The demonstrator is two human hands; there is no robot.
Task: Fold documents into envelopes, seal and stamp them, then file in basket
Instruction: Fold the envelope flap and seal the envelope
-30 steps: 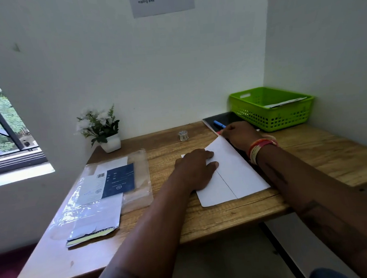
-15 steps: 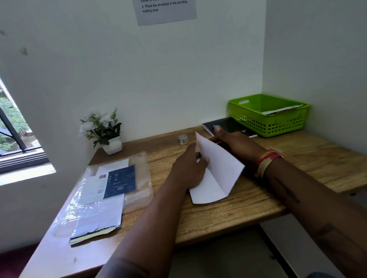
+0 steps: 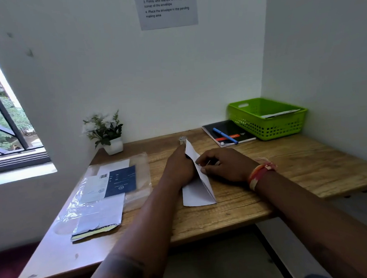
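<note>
The paper (image 3: 197,192) is at the middle of the desk (image 3: 287,167), half folded like a tent; its long axis runs from the near edge away toward the wall (image 3: 174,75), the far tip raised. The left hand (image 3: 179,168) pinches its left flap; the right hand (image 3: 223,165) pinches the crease with curled fingers. The basket (image 3: 269,124) stands in the far right corner, a notebook (image 3: 228,133) with a pen (image 3: 225,135) just beside it; a plastic bag (image 3: 100,193) lies at the left, a plant (image 3: 105,130) behind; a window (image 3: 3,119) is at the far left.
</note>
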